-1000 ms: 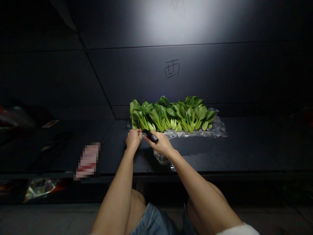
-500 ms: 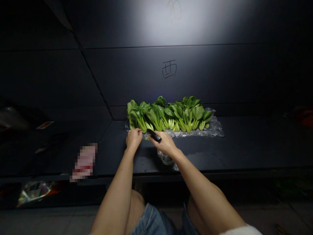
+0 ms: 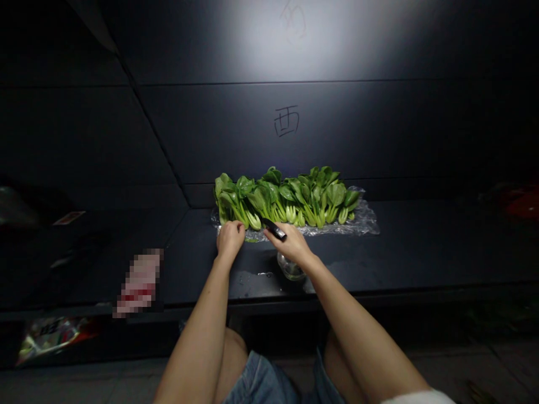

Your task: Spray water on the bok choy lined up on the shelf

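A row of green bok choy (image 3: 290, 196) lies on crumpled clear plastic wrap (image 3: 362, 221) along the back of the dark shelf. My left hand (image 3: 230, 238) is closed at the front left end of the row, fingers curled near the stem bases. Whatever it may hold is hidden. My right hand (image 3: 291, 242) is wrapped round a black-handled knife (image 3: 275, 229) that points up and left toward the stems; its blade is hard to make out. Below the right wrist stands a clear round container (image 3: 290, 269), partly covered by the hand. A green scrap lies on the wrap between the hands.
Water drops wet the dark shelf (image 3: 252, 280) in front. A dark panel with a drawn character (image 3: 287, 120) rises behind. A blurred-out pink and red piece (image 3: 138, 283) is at left, with a shiny packet (image 3: 53, 336) below. Something red (image 3: 524, 203) shows far right.
The view has shifted slightly, so the bok choy appears farther left. My right hand with the knife has drawn right, away from my left hand. A green scrap shows between them.
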### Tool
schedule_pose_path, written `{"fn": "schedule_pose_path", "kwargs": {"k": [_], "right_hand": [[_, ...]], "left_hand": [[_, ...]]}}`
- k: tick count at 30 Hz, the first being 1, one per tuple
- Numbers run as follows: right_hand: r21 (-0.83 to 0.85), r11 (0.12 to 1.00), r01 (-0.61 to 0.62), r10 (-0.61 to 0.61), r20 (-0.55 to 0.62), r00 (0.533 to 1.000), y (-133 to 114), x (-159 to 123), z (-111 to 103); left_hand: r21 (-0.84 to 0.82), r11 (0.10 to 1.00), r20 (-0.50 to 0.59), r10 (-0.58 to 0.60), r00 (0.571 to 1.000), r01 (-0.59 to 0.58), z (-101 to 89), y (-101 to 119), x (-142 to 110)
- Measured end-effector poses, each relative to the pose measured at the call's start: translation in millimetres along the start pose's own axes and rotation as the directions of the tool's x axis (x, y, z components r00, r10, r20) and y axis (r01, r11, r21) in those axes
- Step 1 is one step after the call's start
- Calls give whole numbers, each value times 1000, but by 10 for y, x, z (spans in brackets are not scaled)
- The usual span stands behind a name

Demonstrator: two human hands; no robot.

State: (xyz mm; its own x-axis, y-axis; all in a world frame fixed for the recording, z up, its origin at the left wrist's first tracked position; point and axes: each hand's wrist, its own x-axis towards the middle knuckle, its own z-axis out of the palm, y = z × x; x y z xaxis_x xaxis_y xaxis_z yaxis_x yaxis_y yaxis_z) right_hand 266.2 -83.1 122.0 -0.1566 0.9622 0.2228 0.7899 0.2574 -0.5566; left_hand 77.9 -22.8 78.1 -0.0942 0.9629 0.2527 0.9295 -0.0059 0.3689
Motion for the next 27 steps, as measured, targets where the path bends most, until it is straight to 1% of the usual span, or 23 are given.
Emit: {"fn": "schedule_pose_path", "kwargs": {"k": [5,9,14,20,24,27], "right_hand": [[-13,998,-54,53,-14,998,59,-4,-64],[-7,997,-72,72,-21,997,120,0,-96],[-13,995,-96,95,-63,994,163,-15,-139],[-26,994,-104,103,-54,993,201,-34,-183],[-67,992,-111,110,-15,994,218,-61,-199],[-60,991,-119,118,-7,993,233,-82,-223]], "left_hand": [[-12,1000,12,11,1000,-11,27,63,8],[-15,999,15,39,999,-39,41,113,12],[-32,998,34,56,998,-55,47,168,9],[-39,997,37,75,996,-73,75,211,6],[-38,996,44,87,995,-86,92,230,8],[-32,996,47,84,995,-82,96,244,9]]}}
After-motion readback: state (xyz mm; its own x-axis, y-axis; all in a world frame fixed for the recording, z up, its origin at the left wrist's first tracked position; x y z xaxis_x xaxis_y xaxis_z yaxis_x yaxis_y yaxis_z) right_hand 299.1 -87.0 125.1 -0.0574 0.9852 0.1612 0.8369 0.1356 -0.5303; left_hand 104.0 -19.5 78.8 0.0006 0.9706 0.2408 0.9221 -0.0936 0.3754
